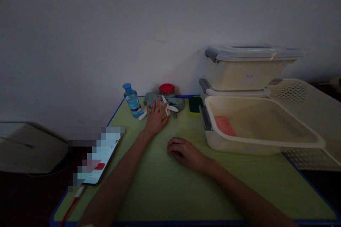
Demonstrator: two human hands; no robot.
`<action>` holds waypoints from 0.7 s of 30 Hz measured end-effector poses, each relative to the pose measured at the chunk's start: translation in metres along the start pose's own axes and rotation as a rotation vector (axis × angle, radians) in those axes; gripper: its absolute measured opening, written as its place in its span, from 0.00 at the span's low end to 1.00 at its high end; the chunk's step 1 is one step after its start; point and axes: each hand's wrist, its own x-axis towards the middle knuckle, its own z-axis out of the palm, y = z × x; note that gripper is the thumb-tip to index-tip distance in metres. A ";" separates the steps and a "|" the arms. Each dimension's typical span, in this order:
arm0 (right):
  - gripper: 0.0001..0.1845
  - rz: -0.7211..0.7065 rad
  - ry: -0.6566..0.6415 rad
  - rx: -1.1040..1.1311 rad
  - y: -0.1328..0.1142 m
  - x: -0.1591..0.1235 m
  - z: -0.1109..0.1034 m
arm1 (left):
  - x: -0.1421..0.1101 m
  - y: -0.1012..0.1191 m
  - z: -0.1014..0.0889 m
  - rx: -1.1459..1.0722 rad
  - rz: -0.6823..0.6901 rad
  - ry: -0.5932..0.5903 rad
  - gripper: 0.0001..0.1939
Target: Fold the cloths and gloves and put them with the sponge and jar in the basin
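My left hand [157,117] reaches to the far side of the table, fingers spread and lying over a white thing with several blades [172,108], like a small propeller. The hand hides its middle. Behind it lies a crumpled grey-green cloth [179,103]. To the left of this hand stands a blue bottle [133,103] with a blue cap. Nearer to me, my right hand [185,153] rests on the table, its fingers curled in loosely; I see nothing in them. A green and yellow sponge [195,106] lies to the right of the cloth.
A cream tub [266,145] holding a pink cloth [225,126] stands at the right. Lidded boxes [245,72] are stacked behind it, by a perforated basket [290,92]. A red-lidded jar [167,89] stands at the wall. A lit phone [103,159] with a red cable lies left.
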 end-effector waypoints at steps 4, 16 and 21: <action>0.12 0.002 -0.013 -0.001 0.001 0.000 0.001 | 0.000 -0.007 0.001 -0.042 -0.120 -0.130 0.23; 0.11 0.000 -0.007 0.001 0.000 0.001 -0.001 | 0.009 -0.016 -0.009 -0.658 -0.278 -0.098 0.08; 0.12 -0.004 0.051 -0.078 0.002 -0.001 0.002 | 0.007 -0.013 -0.017 -0.846 -0.233 -0.190 0.06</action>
